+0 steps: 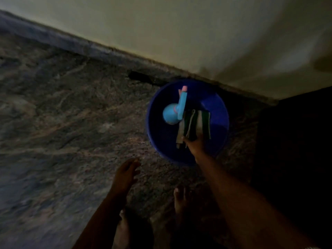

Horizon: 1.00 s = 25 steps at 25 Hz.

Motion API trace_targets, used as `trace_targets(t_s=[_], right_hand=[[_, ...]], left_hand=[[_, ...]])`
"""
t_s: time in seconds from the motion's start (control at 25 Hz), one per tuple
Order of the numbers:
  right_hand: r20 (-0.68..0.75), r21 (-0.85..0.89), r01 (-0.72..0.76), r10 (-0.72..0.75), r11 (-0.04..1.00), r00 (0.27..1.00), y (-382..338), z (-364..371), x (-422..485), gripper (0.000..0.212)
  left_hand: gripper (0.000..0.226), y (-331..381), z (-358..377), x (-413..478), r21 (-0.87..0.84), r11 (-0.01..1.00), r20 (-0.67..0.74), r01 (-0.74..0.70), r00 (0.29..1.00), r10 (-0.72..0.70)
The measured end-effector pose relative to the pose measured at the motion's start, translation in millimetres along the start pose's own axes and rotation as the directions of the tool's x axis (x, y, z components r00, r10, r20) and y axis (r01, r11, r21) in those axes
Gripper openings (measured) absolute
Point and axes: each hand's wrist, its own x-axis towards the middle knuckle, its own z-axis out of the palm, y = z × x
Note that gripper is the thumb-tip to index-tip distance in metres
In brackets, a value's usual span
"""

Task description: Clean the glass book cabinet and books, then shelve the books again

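Head view, dim and blurred. The folded green-and-white striped cloth (pixel 195 123) lies in a round blue plastic basin (pixel 158 141), touching a light-blue plastic spray bottle (pixel 173 114). Judgement: the cloth is soft, light and limp, best taken at its near folded end. The right hand (pixel 195 145) is there, and its thumb and fingers (pixel 198 140) appear to pinch that end, the rest of the cloth lying beyond the fingertips. The left hand (pixel 125 175) hovers with fingers loosely spread, holding nothing, well apart from the cloth.

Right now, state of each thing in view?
blue basin: upright on the floor, beside the wall.
spray bottle: lying in the basin, untouched.
folded cloth: in the basin, near end gripped.
right hand: grips the cloth.
left hand: open, holding nothing, above the floor.
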Motion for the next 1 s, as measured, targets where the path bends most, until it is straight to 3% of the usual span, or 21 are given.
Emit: trace_targets(t_s=[0.08, 0.12, 0.24, 0.32, 0.36, 0.44, 0.6, 0.64, 0.72, 0.76, 0.84, 0.92, 1.0], right_hand=[[-0.068, -0.068, 0.037, -0.042, 0.997, 0.997, 6, 24, 31, 0.091], [-0.084, -0.103, 0.023, -0.032, 0.994, 0.996, 8, 30, 40, 0.089], [-0.079, -0.163, 0.100, -0.114, 0.982, 0.990, 7, 17, 43, 0.054], [-0.150, -0.057, 0.099, -0.106, 0.993, 0.983, 5, -5, 21, 0.048], [-0.114, 0.090, 0.073, -0.063, 0.993, 0.991, 5, -17, 2, 0.047], [-0.023, 0.220, 0.024, -0.019, 0.975, 1.000, 4, -38, -49, 0.042], [0.195, 0.360, -0.011, -0.064, 0.933, 0.979, -9, -46, -159, 0.032], [0.294, 0.326, 0.018, -0.120, 0.945, 0.948, -15, -38, -183, 0.028], [0.525, 0.161, 0.183, -0.241, 0.970, 0.816, -28, -18, -229, 0.025], [0.627, 0.106, 0.270, -0.275, 0.957, 0.729, -34, -14, -242, 0.032], [0.693, 0.102, 0.251, -0.249, 0.963, 0.677, -58, -27, -245, 0.035], [0.566, 0.211, 0.124, -0.224, 0.970, 0.793, -78, -49, -221, 0.029], [0.304, 0.401, 0.033, -0.167, 0.916, 0.938, -88, -66, -178, 0.037]], left_hand=[[0.028, -10, 5, 28, -0.001, 1.000, -0.008, -0.004, 1.000, 0.004], [0.027, -13, 6, 36, 0.001, 1.000, -0.016, -0.005, 1.000, 0.005], [0.024, -8, 7, 33, -0.005, 1.000, -0.002, -0.003, 1.000, 0.003], [0.024, 2, 6, 14, 0.002, 1.000, 0.020, 0.002, 1.000, -0.002], [0.025, 10, 5, 1, -0.003, 1.000, 0.033, -0.003, 0.999, 0.003], [0.024, 26, 2, -31, -0.048, 0.999, 0.041, -0.004, 0.999, 0.006], [0.039, 38, -6, -82, -0.172, 0.982, 0.145, 0.082, 0.988, -0.057], [0.050, 37, -7, -93, -0.228, 0.968, 0.188, 0.105, 0.980, -0.062], [0.069, 32, -8, -110, -0.339, 0.935, 0.177, 0.099, 0.983, -0.041], [0.063, 32, -13, -116, -0.374, 0.925, 0.093, 0.059, 0.995, -0.026], [0.042, 28, -26, -118, -0.494, 0.869, -0.063, 0.031, 0.996, -0.071], [0.040, 21, -39, -112, -0.632, 0.774, -0.066, 0.042, 0.992, -0.109], [0.041, 17, -45, -99, -0.647, 0.762, -0.108, 0.009, 0.989, -0.104]])
